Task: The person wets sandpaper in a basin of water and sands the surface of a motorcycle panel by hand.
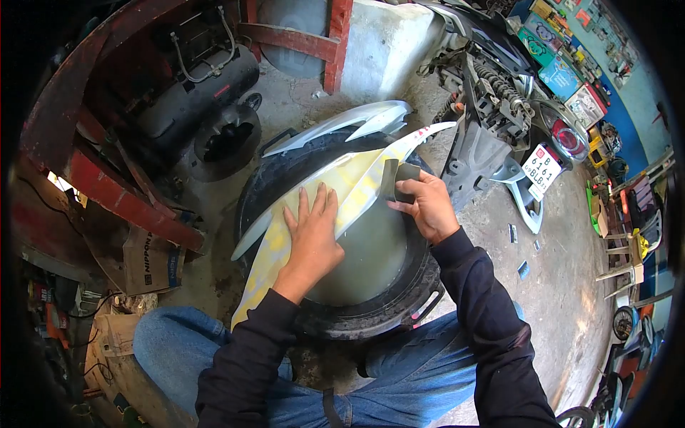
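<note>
A long motorcycle fairing panel (357, 175), patchy yellow and white, lies slantwise across a black tub (335, 321) of cloudy water. My left hand (314, 239) rests on the panel's middle with its fingers spread. In my right hand (430, 207) is a bent piece of dark grey sandpaper (397, 180), pinched between thumb and fingers. The sandpaper is at the panel's right edge, near the narrow upper end; whether it touches the surface I cannot tell. A second, white panel (335, 128) lies over the tub's far rim.
A dark air compressor tank (200, 93) stands at the upper left within a red frame (135, 192). Partly dismantled motorcycle parts (492, 93) and a licence plate (542, 171) are at the right. Small blue packets (524, 269) lie on the concrete floor. A cardboard box (150, 260) sits left.
</note>
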A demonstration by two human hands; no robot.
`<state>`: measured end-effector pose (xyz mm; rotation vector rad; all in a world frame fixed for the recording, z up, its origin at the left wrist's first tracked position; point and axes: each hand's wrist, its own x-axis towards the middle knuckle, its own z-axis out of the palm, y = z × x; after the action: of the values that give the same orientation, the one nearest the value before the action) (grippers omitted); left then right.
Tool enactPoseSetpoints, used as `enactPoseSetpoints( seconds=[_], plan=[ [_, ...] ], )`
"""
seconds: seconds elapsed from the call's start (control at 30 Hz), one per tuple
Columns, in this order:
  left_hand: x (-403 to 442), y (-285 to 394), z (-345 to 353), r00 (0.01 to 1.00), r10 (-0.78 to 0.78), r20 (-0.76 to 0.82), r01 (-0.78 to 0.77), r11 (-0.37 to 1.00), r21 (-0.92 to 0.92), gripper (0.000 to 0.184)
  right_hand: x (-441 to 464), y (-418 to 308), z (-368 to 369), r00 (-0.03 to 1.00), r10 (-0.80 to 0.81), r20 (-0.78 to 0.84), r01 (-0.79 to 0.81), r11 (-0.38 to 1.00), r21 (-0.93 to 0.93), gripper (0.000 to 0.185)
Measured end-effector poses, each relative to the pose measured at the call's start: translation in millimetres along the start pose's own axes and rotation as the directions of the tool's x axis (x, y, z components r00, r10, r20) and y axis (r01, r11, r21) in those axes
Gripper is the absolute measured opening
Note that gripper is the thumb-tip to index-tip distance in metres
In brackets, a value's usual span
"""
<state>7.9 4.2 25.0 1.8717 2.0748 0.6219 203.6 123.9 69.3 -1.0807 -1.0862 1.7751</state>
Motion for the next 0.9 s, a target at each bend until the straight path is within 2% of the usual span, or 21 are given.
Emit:
enactPoseSetpoints(
  seconds=[0.07, 0.1, 0.17, 0.2, 0.27, 0.3, 0.37, 0.4, 0.47, 0.5, 0.57, 0.6, 0.67, 0.7, 0.73, 0.77, 0.8, 0.87, 0.9],
  plan=[
    [-0.5, 1.3, -1.3, 1.000, 0.001, 0.008, -0.001, 1.000, 0.004, 0.094, -0.5, 2.5, 1.7, 0.999, -0.052, -0.011, 0.049, 0.984, -0.172, 0.025],
    [-0.7, 1.7, -1.8, 1.000, 0.003, 0.010, -0.003, 1.000, 0.005, 0.094, -0.2, 4.9, 1.0, 0.999, -0.051, -0.014, 0.048, 0.984, -0.170, 0.025],
    [-0.6, 2.5, -2.4, 1.000, 0.002, 0.015, -0.002, 1.000, 0.013, 0.095, 2.0, 11.0, -1.5, 0.976, -0.213, 0.049, 0.215, 0.891, -0.400, 0.026],
    [-0.2, 2.4, -2.2, 1.000, 0.003, 0.016, -0.003, 1.000, 0.014, 0.095, 2.6, 12.8, -1.3, 0.976, -0.213, 0.048, 0.214, 0.891, -0.400, 0.026],
    [0.0, 1.3, -1.6, 1.000, 0.004, 0.019, -0.004, 1.000, 0.015, 0.096, 3.4, 16.1, 0.7, 0.921, -0.388, 0.025, 0.279, 0.615, -0.737, 0.035],
    [-0.2, 1.0, -1.5, 1.000, 0.003, 0.019, -0.003, 1.000, 0.016, 0.096, 0.6, 13.6, 4.5, 0.921, -0.388, 0.026, 0.280, 0.615, -0.737, 0.035],
    [-0.6, 0.6, -1.5, 0.999, 0.014, 0.033, -0.015, 1.000, 0.014, 0.100, -7.2, 4.4, 12.3, 0.864, -0.502, 0.032, 0.296, 0.457, -0.839, 0.044],
    [-1.2, 2.3, -2.3, 0.999, 0.013, 0.034, -0.013, 1.000, 0.015, 0.100, -8.0, 2.5, 13.7, 0.865, -0.501, 0.032, 0.296, 0.458, -0.838, 0.044],
    [-2.8, 8.3, -6.9, 1.000, 0.011, 0.024, -0.010, 0.999, -0.047, 0.105, -6.7, -0.8, 15.4, 0.818, -0.572, 0.055, 0.269, 0.297, -0.916, 0.048],
    [-4.1, 9.9, -10.2, 1.000, 0.011, 0.024, -0.010, 0.999, -0.047, 0.105, -4.7, -0.8, 14.5, 0.818, -0.572, 0.055, 0.269, 0.297, -0.916, 0.048],
    [-6.2, 12.9, -14.8, 0.991, 0.125, 0.050, -0.123, 0.992, -0.042, 0.108, -1.0, 0.4, 11.1, 0.773, -0.634, 0.010, 0.244, 0.284, -0.927, 0.053],
    [-6.1, 13.2, -13.9, 0.991, 0.126, 0.051, -0.124, 0.991, -0.043, 0.108, -1.4, 1.8, 11.9, 0.773, -0.634, 0.009, 0.243, 0.284, -0.928, 0.053],
    [-5.5, 12.5, -10.7, 0.964, 0.228, 0.135, -0.247, 0.958, 0.143, 0.112, -3.0, 5.6, 15.1, 0.747, -0.660, 0.081, 0.373, 0.314, -0.873, 0.047],
    [-4.7, 12.3, -9.3, 0.963, 0.252, 0.100, -0.265, 0.951, 0.157, 0.116, -3.6, 3.9, 15.6, 0.746, -0.661, 0.079, 0.372, 0.316, -0.873, 0.047],
    [-4.4, 12.4, -9.5, 0.962, 0.252, 0.101, -0.266, 0.951, 0.158, 0.116, -4.9, 0.6, 16.8, 0.901, -0.432, 0.032, 0.346, 0.674, -0.653, 0.041],
    [-3.9, 13.4, -11.3, 0.971, 0.210, 0.110, -0.221, 0.971, 0.096, 0.116, -5.0, -1.5, 17.3, 0.982, -0.168, 0.086, 0.188, 0.918, -0.349, 0.036],
    [-3.6, 15.3, -14.3, 0.979, 0.168, 0.120, -0.173, 0.984, 0.034, 0.116, -3.5, -2.8, 15.1, 0.982, -0.168, 0.086, 0.187, 0.918, -0.350, 0.036],
    [-3.8, 15.9, -16.2, 0.979, 0.160, 0.125, -0.164, 0.986, 0.024, 0.116, 0.6, -6.8, 7.3, 0.972, -0.011, 0.235, 0.032, 0.995, -0.089, 0.029],
    [-3.5, 15.9, -16.8, 0.979, 0.153, 0.131, -0.156, 0.988, 0.015, 0.117, 2.0, -7.8, 5.1, 0.971, 0.051, 0.235, -0.030, 0.995, -0.091, 0.028]
  ],
)
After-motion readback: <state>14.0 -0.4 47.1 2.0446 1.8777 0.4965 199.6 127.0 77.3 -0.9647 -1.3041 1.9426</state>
